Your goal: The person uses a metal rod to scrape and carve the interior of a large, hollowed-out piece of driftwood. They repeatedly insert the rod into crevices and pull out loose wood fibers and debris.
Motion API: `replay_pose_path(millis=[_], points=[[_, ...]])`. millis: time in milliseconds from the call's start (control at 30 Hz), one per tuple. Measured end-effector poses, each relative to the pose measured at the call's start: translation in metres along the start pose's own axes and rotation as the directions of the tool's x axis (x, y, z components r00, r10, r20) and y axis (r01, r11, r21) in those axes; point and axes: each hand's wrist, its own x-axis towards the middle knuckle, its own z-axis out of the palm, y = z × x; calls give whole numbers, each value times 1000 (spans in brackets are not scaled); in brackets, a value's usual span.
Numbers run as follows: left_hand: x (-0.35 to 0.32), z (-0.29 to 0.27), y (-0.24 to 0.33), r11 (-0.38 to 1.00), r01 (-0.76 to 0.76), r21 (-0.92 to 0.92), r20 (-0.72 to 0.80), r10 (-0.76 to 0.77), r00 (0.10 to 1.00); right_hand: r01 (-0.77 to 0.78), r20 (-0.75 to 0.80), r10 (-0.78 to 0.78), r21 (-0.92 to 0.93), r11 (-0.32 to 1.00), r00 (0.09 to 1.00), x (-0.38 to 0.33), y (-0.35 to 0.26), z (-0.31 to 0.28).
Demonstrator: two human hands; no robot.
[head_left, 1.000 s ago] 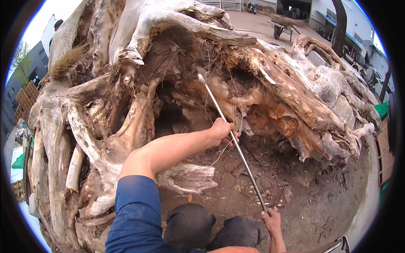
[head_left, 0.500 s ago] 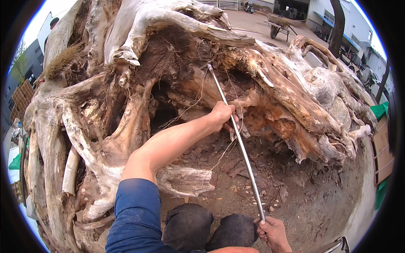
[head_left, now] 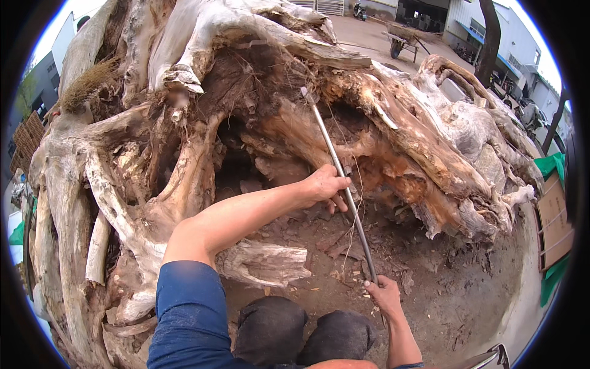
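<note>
Long grey metal rod (head_left: pixel 341 184), gripped mid-shaft by the left hand (head_left: pixel 324 184) and at its lower end by the right hand (head_left: pixel 384 294), fingers of both closed round it, its tip now thrust higher into the dark hollow of the huge weathered uprooted tree stump (head_left: pixel 430 141), so the probing reaches deeper than a second ago.

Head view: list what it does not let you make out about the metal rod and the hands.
- Metal rod, head view: its tip sits in shadow among the roots; the contact is unclear.
- Rod's lower end: covered by the right hand.
- Left hand: fingers curl behind the rod; grip hidden.
</note>
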Motion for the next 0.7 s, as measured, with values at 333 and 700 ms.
replay_pose_path(millis=[333,700], points=[[55,-156,32,689,-11,724,-644,682,346,-102,-113,105,26,994,988,-37,37,-36],[128,-190,79,843,214,494,-856,428,292,-208,-205,228,118,971,952,-73,31,-17]])
